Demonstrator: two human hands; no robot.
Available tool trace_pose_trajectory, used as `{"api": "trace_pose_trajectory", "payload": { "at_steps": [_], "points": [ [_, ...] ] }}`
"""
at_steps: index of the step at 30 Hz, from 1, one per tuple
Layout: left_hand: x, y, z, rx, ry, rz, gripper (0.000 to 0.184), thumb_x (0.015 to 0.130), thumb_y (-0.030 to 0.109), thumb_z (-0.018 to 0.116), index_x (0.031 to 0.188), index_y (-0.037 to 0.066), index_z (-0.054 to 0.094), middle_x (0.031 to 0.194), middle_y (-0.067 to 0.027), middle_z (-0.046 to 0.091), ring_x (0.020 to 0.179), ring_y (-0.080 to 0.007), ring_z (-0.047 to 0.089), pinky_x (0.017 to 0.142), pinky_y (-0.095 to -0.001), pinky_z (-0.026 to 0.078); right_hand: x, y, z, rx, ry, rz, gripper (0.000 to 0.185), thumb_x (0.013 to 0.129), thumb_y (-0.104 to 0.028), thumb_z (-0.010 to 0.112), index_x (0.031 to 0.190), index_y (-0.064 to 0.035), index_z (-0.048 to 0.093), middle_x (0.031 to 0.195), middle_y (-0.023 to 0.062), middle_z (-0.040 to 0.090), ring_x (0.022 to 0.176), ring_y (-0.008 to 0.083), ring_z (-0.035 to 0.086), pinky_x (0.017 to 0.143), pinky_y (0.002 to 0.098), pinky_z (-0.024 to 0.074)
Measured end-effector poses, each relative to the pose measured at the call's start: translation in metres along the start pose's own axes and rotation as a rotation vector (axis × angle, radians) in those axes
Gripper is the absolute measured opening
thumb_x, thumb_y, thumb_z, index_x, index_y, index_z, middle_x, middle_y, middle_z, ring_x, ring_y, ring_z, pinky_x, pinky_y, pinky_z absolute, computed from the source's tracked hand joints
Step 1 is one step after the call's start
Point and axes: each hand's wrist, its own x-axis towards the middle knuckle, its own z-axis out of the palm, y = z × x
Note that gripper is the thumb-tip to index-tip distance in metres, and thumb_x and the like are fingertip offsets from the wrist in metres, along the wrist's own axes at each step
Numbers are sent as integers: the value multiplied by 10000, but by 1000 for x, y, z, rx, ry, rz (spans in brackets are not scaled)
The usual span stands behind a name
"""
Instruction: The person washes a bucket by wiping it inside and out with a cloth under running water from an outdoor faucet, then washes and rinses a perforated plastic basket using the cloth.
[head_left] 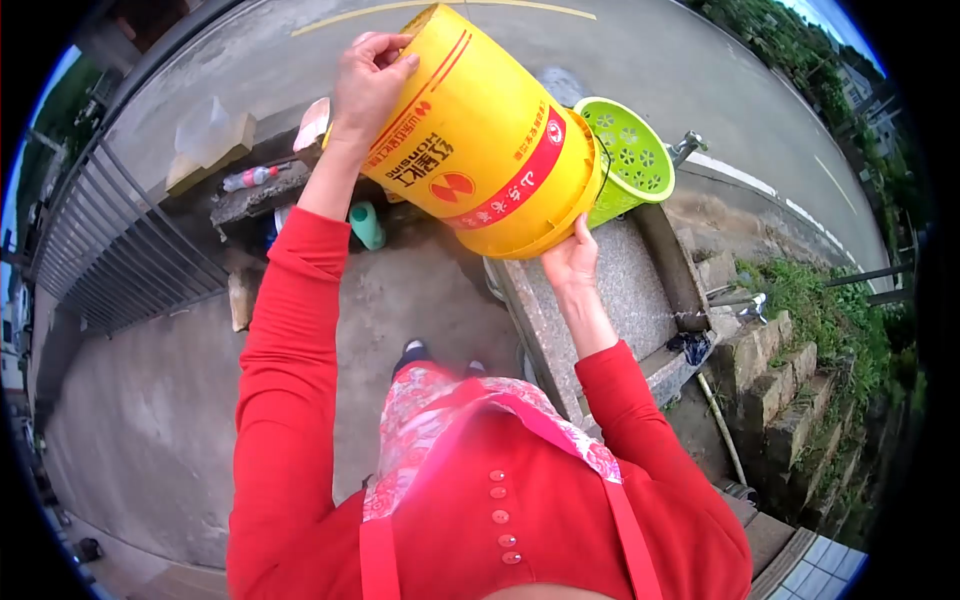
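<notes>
A yellow plastic bucket (pixel 480 135) with red and black lettering is held up tilted in front of me, its rimmed end toward the lower right. My left hand (pixel 375 85) is closed on the bucket's far-left end, fingers curled over its edge. At the rimmed end, my right hand (pixel 573 258) grips the bucket from below, with its fingers partly hidden behind it. Part of a thin wire handle shows near this rim. Behind the bucket, a light-green perforated basket (pixel 640 150) rests by the concrete sink (pixel 640 290). The bucket's inside is hidden from view.
A metal tap (pixel 686 147) stands beyond the basket. To the left are a green bottle (pixel 367 226), a clear plastic bottle (pixel 250 178) and a metal gate (pixel 130 230). Rough steps (pixel 785 380) and grass lie to the right, with a road (pixel 640 45) ahead.
</notes>
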Motion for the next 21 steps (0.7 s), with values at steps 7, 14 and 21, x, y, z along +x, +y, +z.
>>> {"api": "trace_pose_trajectory", "payload": {
  "at_steps": [7,14,21],
  "points": [
    [115,-130,23,-114,-230,-351,250,751,60,665,983,-33,652,803,-64,643,706,-132,595,660,-254,476,73,53,47,-274,-10,-197,385,980,-276,358,1307,-80,412,1340,88,465,1254,268,403,1078,447,271],
    [166,-173,96,403,-313,102,200,733,90,647,905,-10,647,878,-110,600,800,-277,604,718,-349,480,175,154,44,157,449,619,432,945,-351,457,1265,-61,469,1252,101,528,1142,263,480,989,417,353],
    [116,-235,163,429,-433,356,181,722,45,625,903,52,624,911,-80,538,905,-271,548,736,-380,477,163,70,30,-1602,543,-449,514,675,-106,702,1162,-77,542,1248,143,435,1147,329,405,959,435,335]
  ]
}}
